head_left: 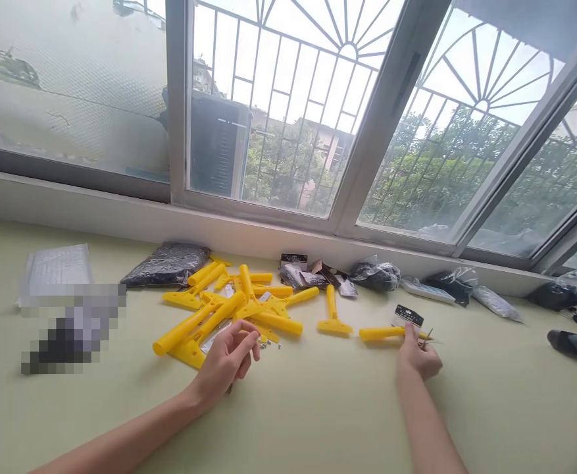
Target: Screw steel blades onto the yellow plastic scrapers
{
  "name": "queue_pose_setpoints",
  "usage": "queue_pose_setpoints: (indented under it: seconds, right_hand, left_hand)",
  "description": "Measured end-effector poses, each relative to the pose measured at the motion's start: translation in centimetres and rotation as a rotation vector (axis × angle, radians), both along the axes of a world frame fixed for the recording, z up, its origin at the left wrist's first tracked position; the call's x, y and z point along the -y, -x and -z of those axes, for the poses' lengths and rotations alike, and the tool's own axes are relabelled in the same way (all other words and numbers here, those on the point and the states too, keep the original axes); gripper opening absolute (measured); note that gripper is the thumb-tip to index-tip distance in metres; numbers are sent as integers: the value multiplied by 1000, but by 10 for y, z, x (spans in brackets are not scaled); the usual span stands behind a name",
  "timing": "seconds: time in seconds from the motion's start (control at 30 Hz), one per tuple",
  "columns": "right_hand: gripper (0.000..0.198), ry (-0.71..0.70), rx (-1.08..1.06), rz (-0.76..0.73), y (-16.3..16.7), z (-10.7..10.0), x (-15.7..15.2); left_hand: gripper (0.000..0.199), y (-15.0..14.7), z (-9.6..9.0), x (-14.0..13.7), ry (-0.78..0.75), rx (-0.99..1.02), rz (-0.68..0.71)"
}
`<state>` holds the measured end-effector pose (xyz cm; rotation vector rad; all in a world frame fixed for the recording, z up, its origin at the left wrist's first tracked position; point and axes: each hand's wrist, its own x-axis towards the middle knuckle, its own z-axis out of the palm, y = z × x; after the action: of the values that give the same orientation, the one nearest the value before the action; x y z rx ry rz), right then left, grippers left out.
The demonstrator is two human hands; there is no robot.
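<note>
My right hand (419, 359) is closed at the head end of a yellow plastic scraper (381, 334), whose handle points left. A black-and-white header card (408, 316) shows just behind that hand, and thin dark points stick out to its right; their kind is unclear. My left hand (231, 355) is closed, thumb and fingertips together; what it pinches is too small to name. A dark tip shows below its palm. Beside its fingertips lie several small metal pieces (267, 344). A heap of yellow scrapers (268, 319) lies behind it, and a single scraper (334, 316) lies between my hands.
Along the window wall lie a black plastic-wrapped pack (167, 263), black-and-white packaging cards (295, 273), bagged black items (376, 273) and a white packet (496, 303). A clear plastic bag pack (56, 266) is at the left, near a blurred object. Something black (572, 343) sits at the right edge.
</note>
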<state>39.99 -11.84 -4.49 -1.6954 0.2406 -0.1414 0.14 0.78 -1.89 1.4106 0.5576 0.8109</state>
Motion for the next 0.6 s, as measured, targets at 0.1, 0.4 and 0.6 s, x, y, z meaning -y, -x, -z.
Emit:
queue_pose_setpoints:
  seconds: [0.1,0.4,0.6]
  right_hand:
    - [29,68,38,63,-7,5,1]
    - [35,209,324,-41,11,6,-2]
    - [30,415,584,-587,30,16,-32]
  left_hand:
    - [36,0,1,0,-13,-9,-3]
    - [30,6,-3,7,-149,-45,36]
    - [22,22,7,67,-749,-59,201]
